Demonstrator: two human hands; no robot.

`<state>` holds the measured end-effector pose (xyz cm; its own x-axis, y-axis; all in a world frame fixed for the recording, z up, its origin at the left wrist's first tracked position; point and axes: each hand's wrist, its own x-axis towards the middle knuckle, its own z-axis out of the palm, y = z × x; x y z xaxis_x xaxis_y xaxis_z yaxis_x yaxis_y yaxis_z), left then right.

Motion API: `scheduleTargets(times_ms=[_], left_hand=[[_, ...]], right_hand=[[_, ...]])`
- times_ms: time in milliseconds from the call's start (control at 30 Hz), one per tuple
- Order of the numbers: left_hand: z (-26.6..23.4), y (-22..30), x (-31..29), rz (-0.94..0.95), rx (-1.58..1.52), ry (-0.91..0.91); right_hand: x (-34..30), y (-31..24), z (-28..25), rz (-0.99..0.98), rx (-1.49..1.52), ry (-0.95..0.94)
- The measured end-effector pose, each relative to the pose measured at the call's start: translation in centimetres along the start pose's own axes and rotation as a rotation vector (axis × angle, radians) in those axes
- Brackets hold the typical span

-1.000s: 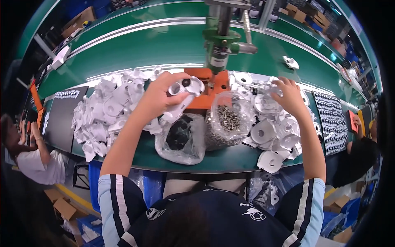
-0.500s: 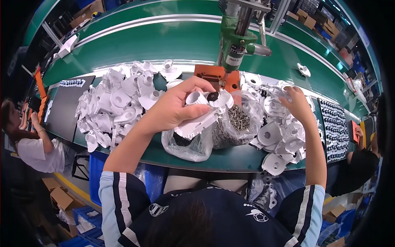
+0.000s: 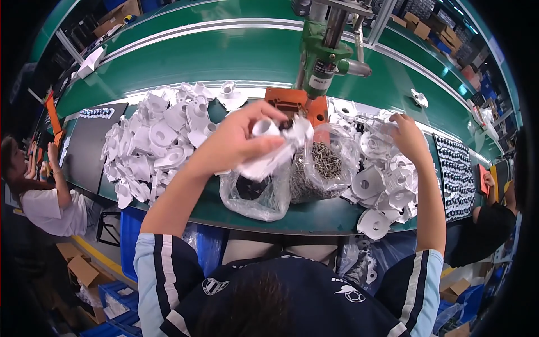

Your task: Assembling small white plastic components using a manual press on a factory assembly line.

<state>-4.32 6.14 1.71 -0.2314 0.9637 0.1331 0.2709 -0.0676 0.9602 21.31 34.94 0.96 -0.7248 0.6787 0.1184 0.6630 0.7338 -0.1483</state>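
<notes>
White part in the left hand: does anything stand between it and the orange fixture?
Nothing visible does, apart from the left hand's own fingers around the white part. The clear bag of metal pieces stands close on the right, and the green press hangs over the orange fixture.

The blurred part [image 3: 264, 163] in the left hand [image 3: 238, 137] was white with a dark spot. White too were the left heap [image 3: 163, 135], toward nine o'clock, and the right heap [image 3: 371, 185], toward three. The worktop [image 3: 314, 220] was deep green; the press [image 3: 320, 50] at one o'clock was green with a white label [image 3: 320, 82], the fixture [image 3: 273, 94] at twelve orange. Near the centre, silvery screws [image 3: 327, 164] glinted through clear film. The tray [image 3: 456, 177] at three carried black-and-white rows; the board [image 3: 90, 154] at nine was plain dark grey. At six, the shirt [image 3: 311, 289] was navy with white emblems, its pale-blue sleeves [image 3: 145, 267] striped white between dark bands.
</notes>
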Motion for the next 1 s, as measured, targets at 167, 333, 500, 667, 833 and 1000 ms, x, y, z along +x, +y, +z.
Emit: scheduleTargets(times_ms=[167, 333, 500, 667, 833, 1000], left_hand=[[-5.0, -5.3, 8.1, -0.121, 0.245, 0.361], [-10.3, -15.4, 13.7, -0.092, 0.239, 0.567], [-10.8, -16.3, 12.4, -0.183, 1.022, 0.510], [-11.5, -20.0, 10.8, -0.240, 1.138, 0.315], [-12.8, -17.9, 9.6, 0.116, 1.531, 0.228], [-3.6, -6.5, 6.0, 0.103, -0.327, 0.357]], right_hand=[[1.2, 4.0, 1.0, -0.044, -0.029, 0.054], [1.8, 5.5, 0.9, -0.089, 0.012, 0.068], [1.4, 5.0, -1.2, 0.198, 0.184, -0.183], [2.0, 6.8, -0.8, 0.019, 0.272, -0.052], [1.2, 5.2, -2.1, -0.055, 0.307, 0.268], [-1.9, 0.1, -3.6, 0.059, 1.254, 0.274]])
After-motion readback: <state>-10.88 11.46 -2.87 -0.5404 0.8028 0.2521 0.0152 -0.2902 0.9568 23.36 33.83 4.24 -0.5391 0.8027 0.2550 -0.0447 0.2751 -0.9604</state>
